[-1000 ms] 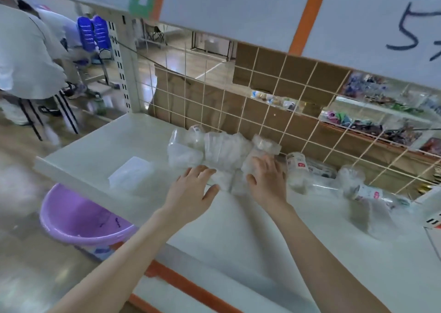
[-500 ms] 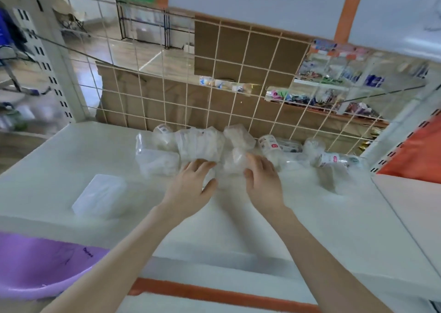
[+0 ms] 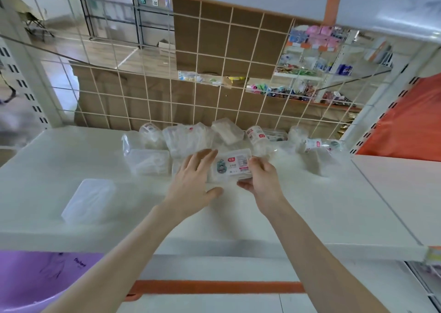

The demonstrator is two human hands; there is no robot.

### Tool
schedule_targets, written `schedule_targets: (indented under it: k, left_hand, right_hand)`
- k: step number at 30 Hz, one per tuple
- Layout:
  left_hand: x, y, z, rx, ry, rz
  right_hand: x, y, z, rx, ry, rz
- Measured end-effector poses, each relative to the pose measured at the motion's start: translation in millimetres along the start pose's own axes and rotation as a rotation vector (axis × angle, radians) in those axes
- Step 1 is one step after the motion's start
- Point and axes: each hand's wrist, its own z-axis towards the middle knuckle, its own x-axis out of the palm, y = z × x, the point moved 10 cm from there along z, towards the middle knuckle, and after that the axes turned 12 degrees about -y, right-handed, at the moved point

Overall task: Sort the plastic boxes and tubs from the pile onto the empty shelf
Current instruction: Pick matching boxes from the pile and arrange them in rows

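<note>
**Shelf [image 3: 310,205] front: labelled box [image 3: 232,166] lies crosswise**

Just before the pile [image 3: 188,138], its long axis runs left-right. The right hand [image 3: 262,181] has its grip pinched on the right end. The left hand [image 3: 191,185], fingers straight, sits at the left end.

The pile [image 3: 191,138] lies at the back of the shelf [image 3: 310,205], against the wire grid [image 3: 167,93]. Just before it, a labelled box [image 3: 232,166] is between the left hand [image 3: 191,184] and right hand [image 3: 262,181]. A lone box [image 3: 88,199] lies apart to the left, nearer the front edge; a basin [image 3: 35,279] stands below, left.
</note>
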Motion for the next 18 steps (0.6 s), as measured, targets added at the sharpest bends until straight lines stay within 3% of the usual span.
schedule_targets:
  k: [4,7,15,18]
  left_hand:
    - [-6,9,-8,-0.036,0.009,0.005]
    - [-6,21,-15,-0.034,0.001,0.012]
    - [-20,35,-31,-0.031,0.014,-0.024]
    - [-24,47,-40,-0.055,0.026,0.0]
  right_hand:
    - [14,-5,-7,-0.015,0.064,-0.016]
    - [23,1,-11,-0.127,0.107,-0.128]
    - [72,15,-56,-0.991,0.449,-0.813]
    - [86,1,-61,-1.028,0.489,-0.84]
